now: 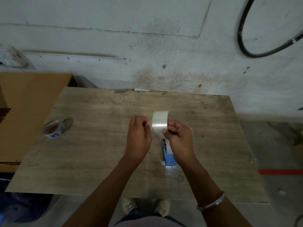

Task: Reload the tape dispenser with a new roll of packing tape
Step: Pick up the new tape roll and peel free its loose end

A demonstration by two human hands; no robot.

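Right hand (177, 138): fingers (170, 128) curled, thumb pressed on the glossy outer face of the new tape roll (159, 124), gripping it on edge above bench (98, 161) centre. Left hand (139, 136): fingertips (146, 122) pinched together at the roll's 9 o'clock edge; can't tell if they hold the tape end. Both forearms come in from 6 o'clock, palms facing each other; one metal bangle (211, 201) on the right wrist.

Count: 2 rolls, 1 dispenser. The held roll is clear, wide and full. The tape dispenser (168, 157), blue plastic, lies on the bench right under the right hand, mostly hidden. The second roll (53, 128), nearly spent, blue-and-white print, lies at the bench's 9 o'clock. Bench is a worn wood-grain rectangle. Cardboard box (24, 112) at 9 o'clock off the bench; black cable loop (246, 46) at 1 o'clock.
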